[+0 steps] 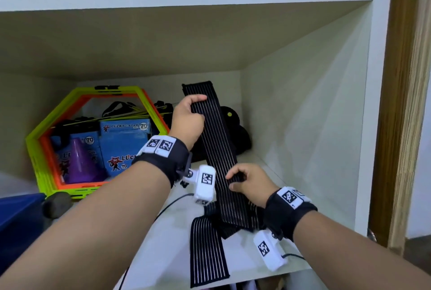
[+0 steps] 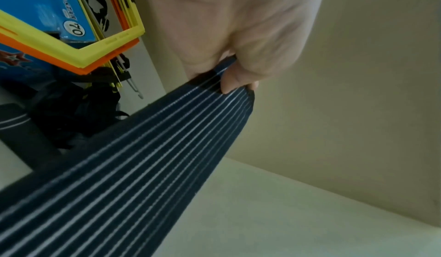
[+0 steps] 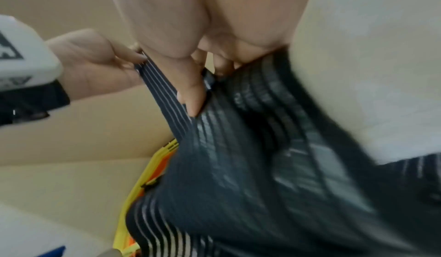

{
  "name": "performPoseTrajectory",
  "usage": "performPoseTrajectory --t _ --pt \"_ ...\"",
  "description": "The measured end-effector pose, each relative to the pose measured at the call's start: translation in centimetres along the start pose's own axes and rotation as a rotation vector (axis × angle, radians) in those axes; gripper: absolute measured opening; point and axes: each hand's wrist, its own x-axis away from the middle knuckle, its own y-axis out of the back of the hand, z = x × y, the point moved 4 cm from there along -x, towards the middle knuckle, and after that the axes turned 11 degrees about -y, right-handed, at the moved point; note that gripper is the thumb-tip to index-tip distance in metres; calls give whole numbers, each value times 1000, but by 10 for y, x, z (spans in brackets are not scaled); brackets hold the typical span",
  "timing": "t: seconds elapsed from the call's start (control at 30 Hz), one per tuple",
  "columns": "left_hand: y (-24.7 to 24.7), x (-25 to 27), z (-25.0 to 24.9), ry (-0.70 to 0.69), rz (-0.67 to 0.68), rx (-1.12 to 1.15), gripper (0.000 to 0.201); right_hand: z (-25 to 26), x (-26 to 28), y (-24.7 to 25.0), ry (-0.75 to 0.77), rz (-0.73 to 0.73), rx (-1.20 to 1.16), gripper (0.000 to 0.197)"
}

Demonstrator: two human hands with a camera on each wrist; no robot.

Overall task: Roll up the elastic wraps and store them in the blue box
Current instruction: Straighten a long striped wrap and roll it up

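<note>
A long black elastic wrap with thin white stripes is stretched taut above the white shelf. My left hand grips it near its upper end, thumb across the stripes. My right hand pinches the same wrap lower down. The wrap's tail lies bunched on the shelf, and another flat stretch hangs toward the front edge. A blue box shows at the left edge; only its corner is visible.
A yellow and orange hexagonal frame leans at the back left, with blue cartons and a purple cone behind it. Black gear sits at the back. A grey lump lies by the blue box. The cupboard wall is close on the right.
</note>
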Motion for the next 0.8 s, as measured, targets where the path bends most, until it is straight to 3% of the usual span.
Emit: performPoseTrajectory --t 0.2,0.33,0.6,0.7,0.8 --pt "-3 -18 7 6 -33 -68 49 -19 -14 8 -20 -89 235 23" --pt "-4 -29 13 -45 -52 -56 41 -19 -39 31 -7 -239 426 28" --pt "-8 -61 7 -175 -123 -6 36 17 -79 84 35 -479 552 31" --pt "-8 -71 1 -195 -142 34 35 35 -84 93 96 -499 458 19" --pt "-9 -75 -6 -225 -174 88 36 37 -85 96 99 -428 291 34"
